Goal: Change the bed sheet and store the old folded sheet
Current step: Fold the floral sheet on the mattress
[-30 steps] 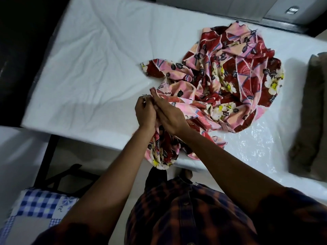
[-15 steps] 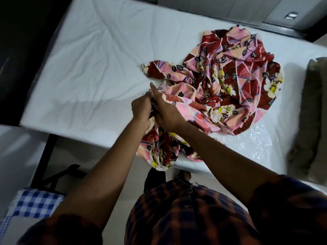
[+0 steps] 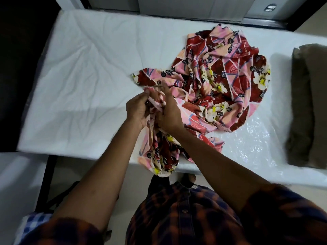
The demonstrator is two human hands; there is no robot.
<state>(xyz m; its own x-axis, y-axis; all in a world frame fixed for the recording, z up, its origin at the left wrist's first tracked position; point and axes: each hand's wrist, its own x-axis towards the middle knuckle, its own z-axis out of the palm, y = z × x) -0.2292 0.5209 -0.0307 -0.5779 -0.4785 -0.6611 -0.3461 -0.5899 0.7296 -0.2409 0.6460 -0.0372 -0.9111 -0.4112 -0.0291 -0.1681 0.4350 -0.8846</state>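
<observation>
Floral sheet heaped unfolded on bare white mattress, edge gripped by left hand and right hand, folding, storing, remaking seemingly all ahead

The room is dim; the white mattress glows brightest toward twelve o'clock. Glare flares on plastic at four o'clock, my fingers blur, and edges bow.

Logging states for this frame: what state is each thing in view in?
floral sheet: crumpled heap on the mattress, part hanging over the near edge, unfolded
mattress: white, wrinkled, no sheet spread over it
plastic wrap: crinkled, on the mattress by the pillows
pillows: lying at the mattress's right end
left hand: grips the sheet's edge
right hand: holds the same edge
</observation>
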